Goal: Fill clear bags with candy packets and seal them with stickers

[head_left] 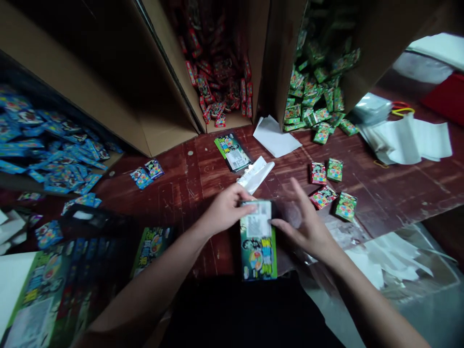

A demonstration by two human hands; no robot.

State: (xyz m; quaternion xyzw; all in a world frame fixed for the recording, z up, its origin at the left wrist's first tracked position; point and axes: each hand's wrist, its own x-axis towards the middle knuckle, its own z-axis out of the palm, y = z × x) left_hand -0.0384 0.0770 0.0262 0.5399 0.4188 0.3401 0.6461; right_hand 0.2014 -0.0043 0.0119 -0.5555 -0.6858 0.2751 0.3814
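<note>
My left hand (229,211) pinches the top of a green printed packet (259,253) with a white label, held upright near my body at the table's front edge. My right hand (303,223) is at the packet's right side, thumb against or very near its edge, fingers spread. A small clear plastic piece seems to lie behind the right thumb, but it is blurred. Just beyond my left fingers lies a curled white paper strip (256,174). Further back is a flat stack of green printed cards (233,151). Small red boxes (318,173) and green boxes (346,206) lie to the right.
Cardboard cartons hold blue packets (68,150), red boxes (219,87) and green boxes (315,96). White paper (277,136) lies at the back. A clear bag with paper strips (393,258) sits at right. Packed display boxes (39,299) and a black tape dispenser (87,215) are at left.
</note>
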